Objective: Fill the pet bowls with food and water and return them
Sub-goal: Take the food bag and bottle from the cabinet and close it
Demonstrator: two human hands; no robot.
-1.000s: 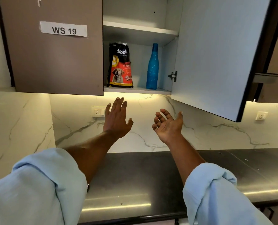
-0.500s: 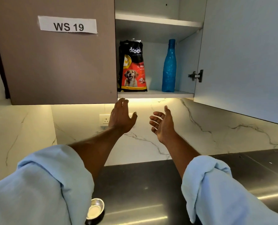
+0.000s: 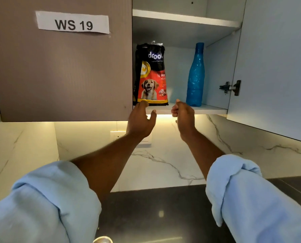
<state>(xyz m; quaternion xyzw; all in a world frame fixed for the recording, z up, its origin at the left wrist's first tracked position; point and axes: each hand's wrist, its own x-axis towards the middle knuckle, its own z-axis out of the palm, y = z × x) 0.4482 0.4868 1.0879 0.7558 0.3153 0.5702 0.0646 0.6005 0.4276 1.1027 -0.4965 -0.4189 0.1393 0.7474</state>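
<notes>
A black and red dog food bag (image 3: 151,74) stands upright on the lower shelf (image 3: 207,108) of the open wall cupboard. A blue water bottle (image 3: 195,76) stands to its right on the same shelf. My left hand (image 3: 141,120) is raised just below the bag, fingers apart, fingertips at the bag's bottom left corner. My right hand (image 3: 184,116) is raised beside it at the shelf's front edge, fingers loosely curled, holding nothing. The rim of a metal bowl (image 3: 102,240) shows at the bottom edge, on the dark counter (image 3: 163,216).
The right cupboard door (image 3: 277,67) hangs open, reaching out over the counter. The left door (image 3: 58,67) is closed and carries a "WS 19" label. A wall socket (image 3: 118,135) sits on the marble backsplash behind my left wrist. An upper shelf (image 3: 184,18) is above.
Both hands have risen from below the cupboard up to the lower shelf's edge. My view has come closer to the cupboard. The right hand's fingers have curled in.
</notes>
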